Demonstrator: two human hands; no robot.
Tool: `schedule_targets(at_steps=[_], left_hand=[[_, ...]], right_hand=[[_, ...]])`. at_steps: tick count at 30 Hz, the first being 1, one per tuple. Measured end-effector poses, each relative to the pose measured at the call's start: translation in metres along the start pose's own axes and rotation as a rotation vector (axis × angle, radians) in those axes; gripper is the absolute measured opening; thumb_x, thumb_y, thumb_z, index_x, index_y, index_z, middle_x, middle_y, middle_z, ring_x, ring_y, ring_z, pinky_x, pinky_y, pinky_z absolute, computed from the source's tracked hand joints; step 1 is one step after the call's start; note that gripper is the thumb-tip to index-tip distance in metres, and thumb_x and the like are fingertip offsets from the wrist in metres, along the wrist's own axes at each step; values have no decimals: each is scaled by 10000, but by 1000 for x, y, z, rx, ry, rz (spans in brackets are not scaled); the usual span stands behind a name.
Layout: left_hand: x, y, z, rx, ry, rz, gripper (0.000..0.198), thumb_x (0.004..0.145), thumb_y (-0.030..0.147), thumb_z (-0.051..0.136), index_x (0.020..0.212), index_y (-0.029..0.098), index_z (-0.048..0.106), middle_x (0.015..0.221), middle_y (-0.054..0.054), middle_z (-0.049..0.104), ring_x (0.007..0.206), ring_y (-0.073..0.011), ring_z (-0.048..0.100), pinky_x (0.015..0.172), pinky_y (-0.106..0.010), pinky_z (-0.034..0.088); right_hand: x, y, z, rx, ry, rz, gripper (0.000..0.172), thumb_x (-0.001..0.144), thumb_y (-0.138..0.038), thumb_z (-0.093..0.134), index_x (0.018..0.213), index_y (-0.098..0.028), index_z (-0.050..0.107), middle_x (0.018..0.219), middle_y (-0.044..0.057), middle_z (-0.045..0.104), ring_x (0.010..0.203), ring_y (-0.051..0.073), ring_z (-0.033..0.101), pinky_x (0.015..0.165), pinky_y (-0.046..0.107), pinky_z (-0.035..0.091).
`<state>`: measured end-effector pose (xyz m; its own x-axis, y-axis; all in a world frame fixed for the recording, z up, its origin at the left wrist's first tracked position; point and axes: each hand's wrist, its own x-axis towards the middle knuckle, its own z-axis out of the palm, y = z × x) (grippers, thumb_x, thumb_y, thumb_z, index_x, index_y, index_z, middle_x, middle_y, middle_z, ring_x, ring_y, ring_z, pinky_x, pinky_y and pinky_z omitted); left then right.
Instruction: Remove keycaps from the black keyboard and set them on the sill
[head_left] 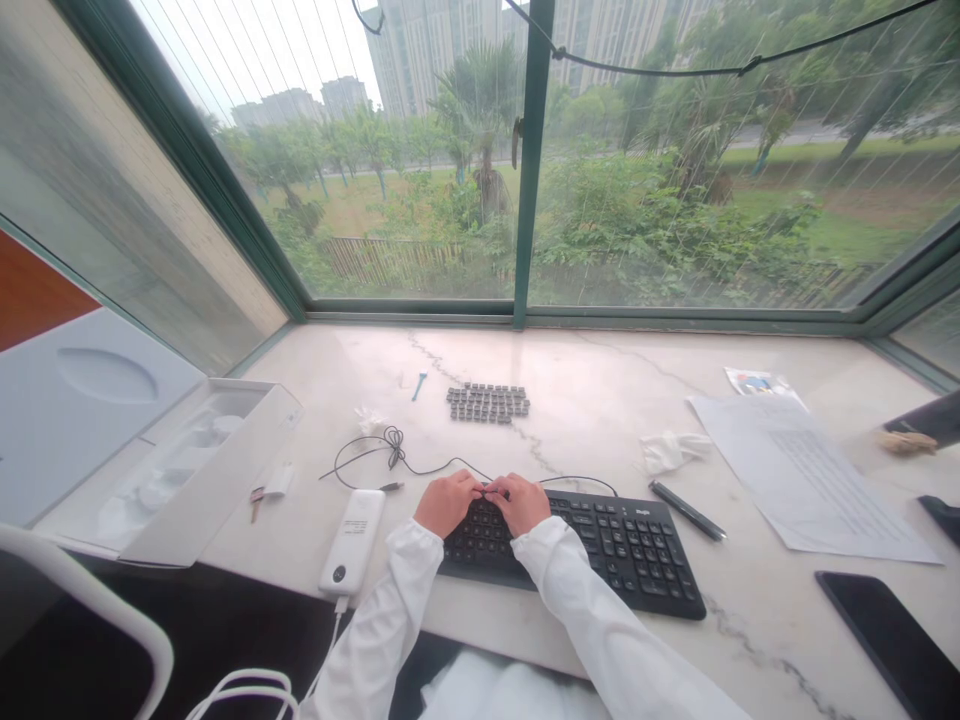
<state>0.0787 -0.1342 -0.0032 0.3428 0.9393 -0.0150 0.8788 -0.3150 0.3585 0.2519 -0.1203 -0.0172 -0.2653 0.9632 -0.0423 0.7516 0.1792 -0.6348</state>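
Note:
A black keyboard lies on the marble window ledge in front of me. My left hand and my right hand rest curled over its upper left corner, fingertips pressed together between them. What they pinch is hidden. Rows of loose dark keycaps are laid out further back. A small blue tool lies to their left.
A white power bank and a black cable lie left of the keyboard, beside an open white box. A black pen, a crumpled white cloth, printed papers and a dark phone lie to the right. Another person's hand shows at the far right.

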Motion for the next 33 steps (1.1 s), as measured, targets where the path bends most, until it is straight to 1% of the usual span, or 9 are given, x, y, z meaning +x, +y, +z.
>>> schedule_targets(at_steps=[6,14,20,27,33], left_hand=[[0,3,-2,-51,19,-38,226,892,274,472,971,257,683,921,-22,643,831,-132,612,776,-238,461],[4,8,-6,-66,11,-112,189,846,254,541,901,264,722,878,-19,660,815,-141,616,759,-249,449],[3,10,0,-108,56,-163,208,844,203,531,872,262,728,871,-4,663,774,-113,607,725,-223,434],[2,17,0,-22,28,-228,249,856,201,490,796,257,725,865,-8,655,724,-114,594,647,-224,396],[2,25,3,45,31,-255,278,858,182,455,757,239,707,853,-9,653,695,-117,593,613,-233,371]], right_hand=[[0,-1,-2,7,-9,14,94,809,-302,617,826,-320,707,800,-41,658,716,111,571,681,243,324],[0,-2,-3,4,6,21,90,796,-355,634,810,-327,719,793,-42,666,711,112,579,683,245,346],[1,1,4,-27,31,-28,118,829,-318,609,819,-328,726,830,-41,679,743,106,604,682,229,358],[2,1,6,-79,17,-99,166,844,-265,578,815,-327,729,820,-50,688,735,106,624,675,213,385],[3,1,9,-139,4,-73,210,844,-230,545,801,-323,729,826,-41,688,732,112,632,672,217,401]])
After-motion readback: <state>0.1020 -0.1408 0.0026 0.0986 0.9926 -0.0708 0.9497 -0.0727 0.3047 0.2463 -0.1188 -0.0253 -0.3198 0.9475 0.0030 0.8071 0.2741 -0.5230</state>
